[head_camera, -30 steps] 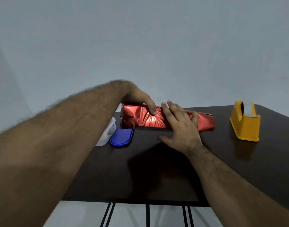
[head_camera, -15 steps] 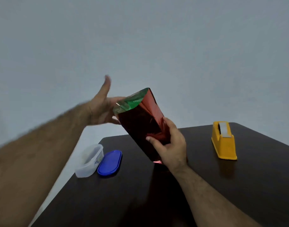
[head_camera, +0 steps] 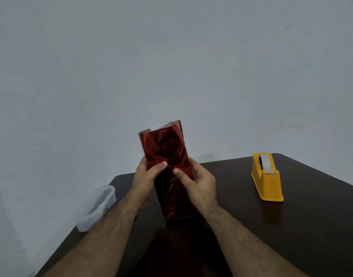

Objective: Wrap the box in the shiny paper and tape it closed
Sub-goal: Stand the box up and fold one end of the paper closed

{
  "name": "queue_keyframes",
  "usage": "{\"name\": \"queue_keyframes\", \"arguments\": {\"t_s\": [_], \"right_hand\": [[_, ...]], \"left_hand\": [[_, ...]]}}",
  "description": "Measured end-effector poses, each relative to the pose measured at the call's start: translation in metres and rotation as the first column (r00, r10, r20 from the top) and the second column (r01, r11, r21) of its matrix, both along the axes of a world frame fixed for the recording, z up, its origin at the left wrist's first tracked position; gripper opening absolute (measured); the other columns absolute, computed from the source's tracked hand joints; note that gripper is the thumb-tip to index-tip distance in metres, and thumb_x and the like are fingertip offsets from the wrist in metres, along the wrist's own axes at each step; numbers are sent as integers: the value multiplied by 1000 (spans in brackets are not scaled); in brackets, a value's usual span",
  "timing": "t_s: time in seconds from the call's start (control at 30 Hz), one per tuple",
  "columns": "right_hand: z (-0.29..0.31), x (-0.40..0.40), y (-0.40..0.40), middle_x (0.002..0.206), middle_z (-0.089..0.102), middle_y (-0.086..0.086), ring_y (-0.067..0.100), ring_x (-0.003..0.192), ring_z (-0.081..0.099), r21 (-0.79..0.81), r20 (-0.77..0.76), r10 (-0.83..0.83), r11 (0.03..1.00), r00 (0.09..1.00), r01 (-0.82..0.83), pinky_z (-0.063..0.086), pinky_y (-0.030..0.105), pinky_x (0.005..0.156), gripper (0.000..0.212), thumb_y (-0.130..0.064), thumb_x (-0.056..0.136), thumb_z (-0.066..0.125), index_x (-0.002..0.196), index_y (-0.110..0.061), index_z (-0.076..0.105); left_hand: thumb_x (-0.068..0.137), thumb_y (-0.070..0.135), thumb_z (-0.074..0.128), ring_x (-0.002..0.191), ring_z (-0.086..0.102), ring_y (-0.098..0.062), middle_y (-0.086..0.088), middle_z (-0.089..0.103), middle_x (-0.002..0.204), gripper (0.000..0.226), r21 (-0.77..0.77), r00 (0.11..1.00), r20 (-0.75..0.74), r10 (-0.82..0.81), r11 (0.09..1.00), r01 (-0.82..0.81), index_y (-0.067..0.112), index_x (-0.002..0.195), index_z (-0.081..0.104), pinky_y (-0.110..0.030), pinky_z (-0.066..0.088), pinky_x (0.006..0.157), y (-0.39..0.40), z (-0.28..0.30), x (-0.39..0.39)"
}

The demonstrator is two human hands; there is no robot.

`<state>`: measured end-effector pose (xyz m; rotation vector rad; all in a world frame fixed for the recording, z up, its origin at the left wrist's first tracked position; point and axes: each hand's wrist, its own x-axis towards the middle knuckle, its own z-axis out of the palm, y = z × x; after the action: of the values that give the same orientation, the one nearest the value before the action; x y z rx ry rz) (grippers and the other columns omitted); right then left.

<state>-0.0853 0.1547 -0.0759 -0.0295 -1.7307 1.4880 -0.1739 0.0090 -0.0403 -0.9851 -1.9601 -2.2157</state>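
I hold the box [head_camera: 167,172], sleeved in shiny paper [head_camera: 161,144], upright above the table [head_camera: 311,226], my left hand [head_camera: 144,181] and right hand [head_camera: 197,186] both closed round it; I should crease the open 12 o'clock end flat before reaching for the tape dispenser [head_camera: 267,177] at 3 o'clock

We hold the red-wrapped box [head_camera: 165,156] upright, left hand [head_camera: 145,179] and right hand [head_camera: 199,186] gripping its sides. Tape dispenser [head_camera: 267,177] sits near the tabletop's [head_camera: 311,226] far right corner.

1 wrapped box [head_camera: 167,166], 1 tape dispenser [head_camera: 268,182], 1 plastic tub [head_camera: 95,208] — 2 hands.
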Motion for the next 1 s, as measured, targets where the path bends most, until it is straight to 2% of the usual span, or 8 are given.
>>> {"name": "queue_keyframes", "arguments": {"t_s": [0.13, 0.23, 0.43, 0.57, 0.63, 0.73, 0.9, 1.0], "right_hand": [[-5, -7, 16, 102, 82, 7, 27, 98, 79, -242, 33, 156, 960, 987, -144, 61, 54, 96, 22, -32, 94, 80, 107, -14, 81], [-4, -16, 33, 116, 79, 13, 33, 110, 76, -288, 51, 297, 919, 953, -271, 57, 55, 104, 30, -30, 97, 77, 121, -12, 75], [-15, -33, 48, 124, 64, -10, 0, 112, 65, 97, 47, -142, 986, 989, 137, 53, 32, 103, 32, -46, 102, 64, 133, -42, 69], [1, -15, 53, 137, 71, 0, 21, 129, 66, -61, 147, 356, 935, 923, -350, 47, 52, 114, 81, -89, 89, 36, 144, -36, 64], [1, -6, 54, 141, 68, 12, 34, 133, 63, 9, 137, 526, 847, 839, -532, 50, 50, 112, 78, -73, 90, 58, 149, -21, 57], [0, -1, 50, 126, 75, 13, 30, 118, 73, -45, 166, 500, 865, 850, -500, 59, 40, 98, 74, -24, 72, 91, 137, -11, 59], [-5, -7, 59, 122, 76, 3, 22, 113, 73, -74, 31, 357, 932, 933, -354, 60, 35, 91, 77, -3, 73, 78, 143, -18, 50], [-8, -12, 63, 124, 73, 12, 26, 114, 70, -89, 33, 363, 929, 931, -359, 57, 38, 95, 71, -5, 75, 71, 143, -13, 52]], "left_hand": [[79, 36, 79, 116, 73, -24, -7, 76, 124, 60, 40, 995, -95, -11, 999, 15, 17, 134, 64, -31, 60, 91, 9, -7, -2], [81, 42, 77, 125, 68, -31, -10, 72, 131, 66, 113, 998, -60, -6, 994, 13, 22, 142, 61, -43, 58, 99, 7, -23, -7], [81, 19, 80, 105, 68, -18, 5, 73, 115, 61, 214, 999, -37, -4, 977, 12, 33, 136, 58, -35, 61, 87, 13, -38, -4], [75, 18, 91, 96, 68, -14, -4, 66, 121, 71, 156, 969, -235, 81, 987, -44, 36, 136, 58, -29, 61, 83, 14, -31, 7], [69, 29, 101, 99, 69, -13, -3, 61, 125, 84, 70, 927, -350, 136, 990, -119, 38, 141, 57, -26, 60, 81, 13, -33, 10], [72, 36, 99, 101, 68, -15, -2, 54, 135, 92, 1, 896, -433, 98, 994, -108, 41, 151, 52, -23, 60, 81, 14, -40, 13], [80, 8, 72, 94, 64, -17, -4, 59, 127, 75, 56, 916, -387, 105, 994, -91, 28, 150, 58, -36, 58, 87, 6, -45, -1], [81, 23, 88, 121, 61, -10, 6, 57, 140, 87, 76, 944, -189, 270, 963, -260, 37, 156, 45, -34, 56, 100, 8, -42, -13]]}}
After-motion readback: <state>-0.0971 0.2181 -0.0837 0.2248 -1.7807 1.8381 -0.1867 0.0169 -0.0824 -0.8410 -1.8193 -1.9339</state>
